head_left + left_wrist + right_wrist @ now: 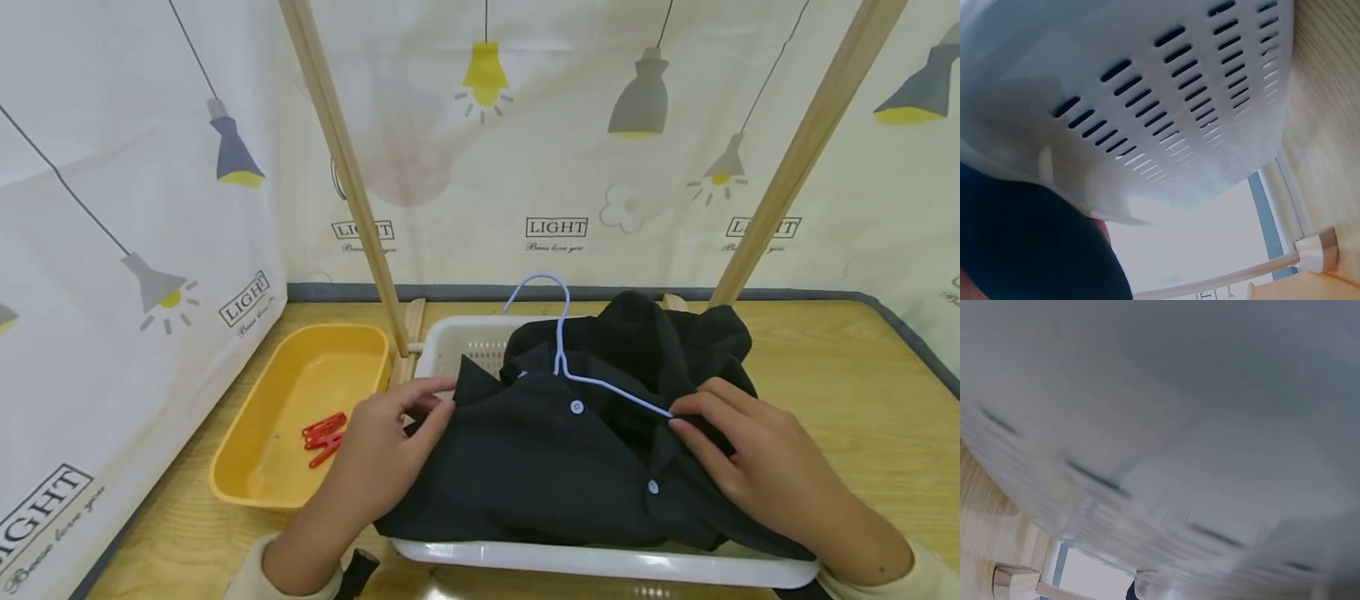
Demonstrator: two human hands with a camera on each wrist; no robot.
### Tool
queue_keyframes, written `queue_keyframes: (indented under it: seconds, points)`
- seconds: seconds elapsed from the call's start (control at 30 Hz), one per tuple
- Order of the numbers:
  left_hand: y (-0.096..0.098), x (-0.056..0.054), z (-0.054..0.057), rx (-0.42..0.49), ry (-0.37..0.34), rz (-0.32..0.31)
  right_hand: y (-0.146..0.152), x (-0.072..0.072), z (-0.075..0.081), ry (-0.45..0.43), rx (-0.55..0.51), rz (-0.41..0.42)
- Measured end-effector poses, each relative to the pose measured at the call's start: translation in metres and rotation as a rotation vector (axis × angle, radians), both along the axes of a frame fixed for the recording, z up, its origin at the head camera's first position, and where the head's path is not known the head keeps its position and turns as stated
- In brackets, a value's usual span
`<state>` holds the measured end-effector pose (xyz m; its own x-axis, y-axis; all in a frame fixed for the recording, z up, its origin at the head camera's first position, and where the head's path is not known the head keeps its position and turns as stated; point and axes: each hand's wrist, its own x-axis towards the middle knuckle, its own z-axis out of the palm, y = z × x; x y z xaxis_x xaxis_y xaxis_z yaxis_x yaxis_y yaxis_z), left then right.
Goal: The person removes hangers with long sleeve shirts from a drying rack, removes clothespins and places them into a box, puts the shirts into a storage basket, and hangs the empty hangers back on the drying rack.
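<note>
A black button-up shirt (525,475) lies bunched over a white slotted basket (600,560), its pale buttons facing up. A light blue clothes hanger (560,333) sits at the collar; its hook stands up and one arm runs right over the fabric. My left hand (382,446) pinches the collar's left side between thumb and fingers. At the hanger's right end, my right hand (772,462) pinches the hanger arm near the shirt's open front. The hanger's left arm is hidden under the cloth. Dark cloth (1035,244) hangs by the basket wall in the left wrist view.
Left of the basket is a yellow tray (232,450) with several red clothespins (325,429). Behind stand two slanted wooden poles (348,167) of a rack. A printed curtain (465,167) encloses the wooden table (847,400). The right wrist view is mostly blurred basket wall (1147,394).
</note>
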<state>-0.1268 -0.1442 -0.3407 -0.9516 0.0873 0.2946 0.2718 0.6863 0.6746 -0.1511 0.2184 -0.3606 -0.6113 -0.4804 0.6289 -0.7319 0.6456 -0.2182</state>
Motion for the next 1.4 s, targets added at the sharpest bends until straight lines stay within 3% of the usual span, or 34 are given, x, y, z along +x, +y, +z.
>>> queue_keyframes:
  seconds: [0.23,0.53,0.8,0.93,1.17,1.4]
  points:
    - [0.000,-0.001,0.000,-0.021,-0.060,-0.009,-0.001,-0.002,-0.002,0.046,-0.017,0.019]
    - [0.001,0.000,-0.004,-0.040,0.048,0.007,-0.001,-0.002,-0.003,0.030,-0.003,0.005]
    - [-0.002,0.003,-0.004,-0.025,0.034,0.003,-0.002,0.000,-0.003,-0.009,0.000,-0.024]
    - [-0.007,0.003,0.002,-0.037,0.032,-0.005,-0.003,-0.001,-0.002,-0.006,-0.006,-0.031]
    - [-0.019,0.005,0.014,-0.021,-0.071,-0.043,-0.002,0.000,-0.004,-0.017,-0.007,-0.046]
    - [-0.028,0.005,0.019,0.025,-0.064,-0.088,-0.002,0.000,-0.003,-0.025,-0.008,-0.062]
